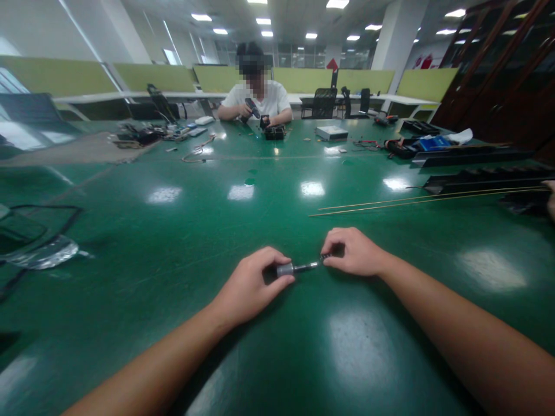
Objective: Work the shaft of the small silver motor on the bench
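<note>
My left hand (255, 280) pinches a short screwdriver-like tool (285, 270) between thumb and fingers. It has a grey cylindrical handle, a thin dark shaft and a silvery tip pointing right. Just beyond that tip, my right hand (353, 251) is closed, thumb and fingertips pressed round a small dark piece (325, 256) with light spots. Most of this piece is hidden by the fingers, and its kind cannot be made out. A small gap seems to part the tip from the piece. Both hands are low over the glossy green table (208, 358).
Across the table a person (260, 95) in a white shirt holds a power tool. Two long thin rods (390, 203) and black rails (481, 179) lie right, near another person's hand (550, 199). A clear plastic item (47, 254) lies left. Behind are a white box (332, 133) and electronic parts (143, 134).
</note>
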